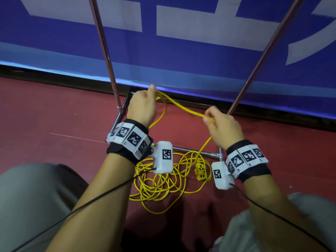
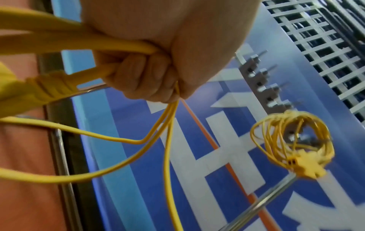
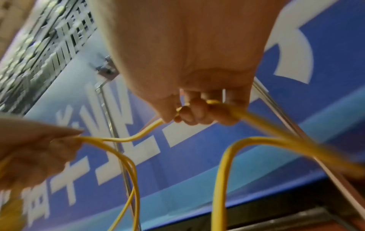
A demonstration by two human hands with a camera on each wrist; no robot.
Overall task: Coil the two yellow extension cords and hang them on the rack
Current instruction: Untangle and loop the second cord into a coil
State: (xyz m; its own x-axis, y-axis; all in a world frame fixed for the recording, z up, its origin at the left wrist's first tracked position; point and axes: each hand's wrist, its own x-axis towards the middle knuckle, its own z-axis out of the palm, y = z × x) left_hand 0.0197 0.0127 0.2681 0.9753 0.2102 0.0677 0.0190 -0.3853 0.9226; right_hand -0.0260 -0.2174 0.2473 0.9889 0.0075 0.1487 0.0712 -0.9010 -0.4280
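Note:
A yellow extension cord [image 1: 183, 106] stretches between my two hands above the red floor. My left hand [image 1: 143, 104] grips several strands of it in a fist, with the plug end [image 2: 47, 87] hanging beside the fingers [image 2: 142, 75]. My right hand [image 1: 221, 124] pinches the cord [image 3: 142, 134] a short way off. The rest of this cord lies in a loose tangle [image 1: 160, 186] on the floor with its yellow socket block [image 1: 201, 171]. A second yellow cord [image 2: 292, 140] hangs coiled on a hook of the rack [image 2: 262, 84].
The rack's chrome uprights [image 1: 103, 48] and base bars [image 1: 192, 150] stand right in front of me against a blue and white banner [image 1: 181, 57]. My knees [image 1: 32, 200] frame the cord pile. Black sensor cables [image 1: 87, 206] trail from both wristbands.

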